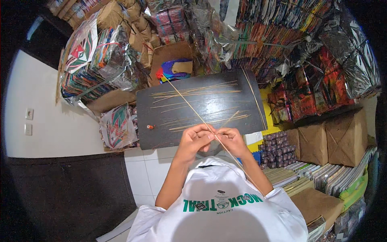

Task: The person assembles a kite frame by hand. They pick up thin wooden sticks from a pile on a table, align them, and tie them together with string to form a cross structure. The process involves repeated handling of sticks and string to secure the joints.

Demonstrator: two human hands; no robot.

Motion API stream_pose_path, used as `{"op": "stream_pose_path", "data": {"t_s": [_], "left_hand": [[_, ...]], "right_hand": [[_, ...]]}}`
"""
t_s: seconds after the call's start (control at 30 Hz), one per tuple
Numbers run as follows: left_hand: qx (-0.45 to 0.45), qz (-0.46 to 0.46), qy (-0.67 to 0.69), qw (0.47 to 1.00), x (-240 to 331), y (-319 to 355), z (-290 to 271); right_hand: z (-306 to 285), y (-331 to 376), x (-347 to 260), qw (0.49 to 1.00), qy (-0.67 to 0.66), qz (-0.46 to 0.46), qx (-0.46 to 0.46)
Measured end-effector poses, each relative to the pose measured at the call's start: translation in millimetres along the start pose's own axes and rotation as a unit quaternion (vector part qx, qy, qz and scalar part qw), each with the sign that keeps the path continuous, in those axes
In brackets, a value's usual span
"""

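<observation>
Over the near edge of a dark table [161, 137], my two hands meet around thin bamboo sticks. One long bamboo stick [185, 99] runs slantwise from the far left of the table, through my fingers, and down along my right forearm. A shorter stick [229, 119] crosses it at my fingertips. My left hand [196, 139] pinches the long stick near this crossing. Closed beside it, my right hand [231, 141] grips where the sticks meet; its fingertips are partly hidden. Several loose bamboo sticks [197, 92] lie across the tabletop.
A small orange-and-white spool [150, 127] is at the table's left. Beyond the table sits a cardboard box [169, 54] with colourful material. Wrapped stacks of kites [105, 60] rise at left and bundled sheets [278, 36] at right. Brown paper packages [344, 137] stand to the right.
</observation>
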State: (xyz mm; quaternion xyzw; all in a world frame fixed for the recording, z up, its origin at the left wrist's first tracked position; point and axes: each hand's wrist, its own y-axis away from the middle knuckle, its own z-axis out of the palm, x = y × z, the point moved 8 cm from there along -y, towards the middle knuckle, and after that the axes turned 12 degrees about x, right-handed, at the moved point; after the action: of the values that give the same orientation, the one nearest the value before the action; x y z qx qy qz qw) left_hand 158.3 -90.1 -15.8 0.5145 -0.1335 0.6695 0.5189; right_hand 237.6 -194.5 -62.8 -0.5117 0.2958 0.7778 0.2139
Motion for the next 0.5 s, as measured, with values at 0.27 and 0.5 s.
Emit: {"op": "stream_pose_path", "data": {"t_s": [0.27, 0.5], "left_hand": [[0.009, 0.028, -0.01, 1.0, 0, -20, -3], [0.061, 0.058, -0.061, 0.995, 7, -36, 2]], "right_hand": [[12, -1, -20, 0.747, -0.595, 0.196, -0.22], [-4, -37, -14, 0.996, -0.053, -0.057, 0.031]]}}
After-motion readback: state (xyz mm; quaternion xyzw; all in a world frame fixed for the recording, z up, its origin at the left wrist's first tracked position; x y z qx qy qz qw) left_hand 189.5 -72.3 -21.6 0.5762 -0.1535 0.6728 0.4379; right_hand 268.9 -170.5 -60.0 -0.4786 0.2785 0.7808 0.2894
